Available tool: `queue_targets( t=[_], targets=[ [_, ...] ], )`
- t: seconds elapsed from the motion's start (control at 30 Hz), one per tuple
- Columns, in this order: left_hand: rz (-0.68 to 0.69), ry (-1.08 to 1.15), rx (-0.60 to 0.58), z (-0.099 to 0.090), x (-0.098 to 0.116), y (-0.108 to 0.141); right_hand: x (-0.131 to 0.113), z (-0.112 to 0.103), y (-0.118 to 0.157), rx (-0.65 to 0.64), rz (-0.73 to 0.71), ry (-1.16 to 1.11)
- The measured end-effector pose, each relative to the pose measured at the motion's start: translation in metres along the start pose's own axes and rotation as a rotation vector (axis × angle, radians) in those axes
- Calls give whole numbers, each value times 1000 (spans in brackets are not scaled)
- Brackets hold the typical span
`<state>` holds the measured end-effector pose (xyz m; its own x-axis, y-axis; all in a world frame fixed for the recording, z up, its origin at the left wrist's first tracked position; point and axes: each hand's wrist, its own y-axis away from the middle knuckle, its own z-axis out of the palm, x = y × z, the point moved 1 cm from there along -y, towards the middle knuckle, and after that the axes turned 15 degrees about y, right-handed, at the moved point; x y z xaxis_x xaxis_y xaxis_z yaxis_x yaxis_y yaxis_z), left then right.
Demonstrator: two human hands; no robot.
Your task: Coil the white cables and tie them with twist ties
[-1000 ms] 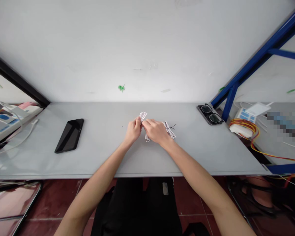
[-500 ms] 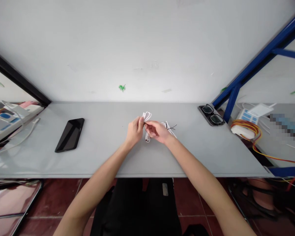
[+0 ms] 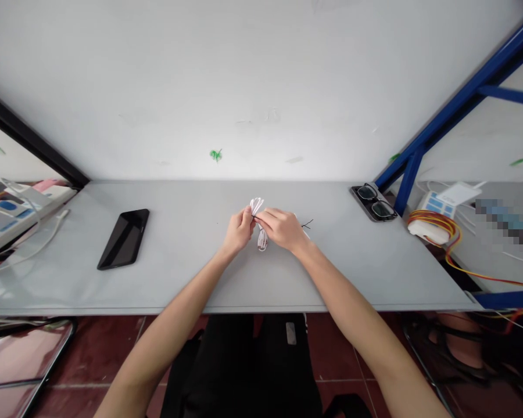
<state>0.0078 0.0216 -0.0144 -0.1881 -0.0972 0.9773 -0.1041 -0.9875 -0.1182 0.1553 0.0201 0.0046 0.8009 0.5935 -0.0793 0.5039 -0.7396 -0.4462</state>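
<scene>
The left hand (image 3: 239, 230) and right hand (image 3: 281, 228) reach forward and close tight on 1 white cable bundle (image 3: 262, 239).

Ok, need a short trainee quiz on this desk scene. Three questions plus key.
1. Which is nearer the flat black smartphone, the left hand or the right hand?
2. True or false: the black-rimmed glasses lie to the right of both hands.
3. What are the two hands gripping? A) a bundled white cable B) a red-and-yellow wire bundle C) a blue steel frame

Key: 1. the left hand; 2. true; 3. A
</scene>
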Motion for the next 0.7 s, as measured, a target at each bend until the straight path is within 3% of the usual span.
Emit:
queue_targets(
  t=[0.13, 0.27, 0.33, 0.4, 0.53, 0.63, 0.7],
  targets=[
    [95, -133, 24, 1, 4, 2, -4, 2, -2, -4, 159, -435],
    [249, -411, 103, 2, 11, 7, -7, 11, -9, -294, 437, -1158],
    [272, -467, 110, 2, 12, 8, -7, 11, -10, -397, 486, -1303],
    [250, -442, 109, 1, 10, 7, -6, 8, -8, -330, 470, -1212],
    [116, -234, 72, -3, 1, 0, -2, 1, -1, -30, 246, -533],
    [25, -115, 7, -5, -4, -3, -1, 2, 1, 8, 80, -163],
    [21, -113, -15, -4, -3, -2, -1, 3, 1, 20, 65, -157]
  ],
)
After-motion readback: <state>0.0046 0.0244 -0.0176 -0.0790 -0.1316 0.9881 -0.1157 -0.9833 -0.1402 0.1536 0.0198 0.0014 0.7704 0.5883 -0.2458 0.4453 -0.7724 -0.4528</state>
